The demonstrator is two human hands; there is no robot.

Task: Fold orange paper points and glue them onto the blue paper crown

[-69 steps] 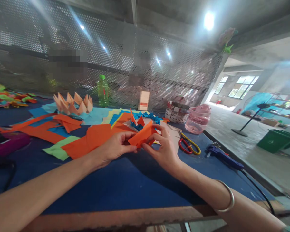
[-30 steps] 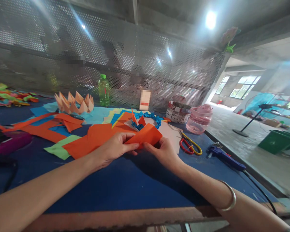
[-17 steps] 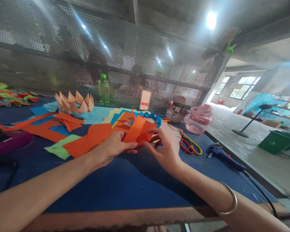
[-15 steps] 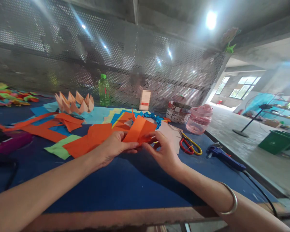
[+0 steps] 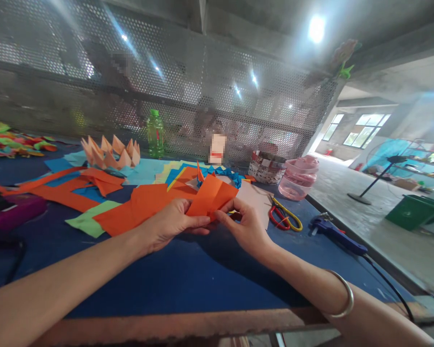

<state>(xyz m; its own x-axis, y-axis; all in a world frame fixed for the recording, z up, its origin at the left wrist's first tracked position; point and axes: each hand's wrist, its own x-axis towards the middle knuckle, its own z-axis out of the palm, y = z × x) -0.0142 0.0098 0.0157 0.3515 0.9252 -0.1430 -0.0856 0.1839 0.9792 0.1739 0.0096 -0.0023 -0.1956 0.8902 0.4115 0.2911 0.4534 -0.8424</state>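
Note:
A folded piece of orange paper (image 5: 210, 196) is held up above the blue table top (image 5: 188, 284) between my two hands. My left hand (image 5: 179, 219) pinches its lower left edge, thumb in front and fingers behind. At the lower right edge, my right hand (image 5: 243, 220) grips it between thumb and fingers; some fingertips are hidden. Loose orange sheets (image 5: 141, 207) and a light green sheet (image 5: 92, 219) lie left of my left hand. Behind the held paper sits a blue folded-paper piece (image 5: 235, 177). A pale pink-grey sheet (image 5: 258, 197) lies just beyond my right hand.
Red and yellow-handled scissors (image 5: 285, 217) and a blue glue gun (image 5: 340, 234) with a cord lie at the right. Farther back stand a pink container (image 5: 299, 178), a patterned basket (image 5: 266, 167), a green bottle (image 5: 155, 135) and a peach paper crown (image 5: 110, 153).
The orange paper has turned slightly and its right part is spread flatter. My right thumb and fingers have shifted on its lower right edge. My left hand has barely moved.

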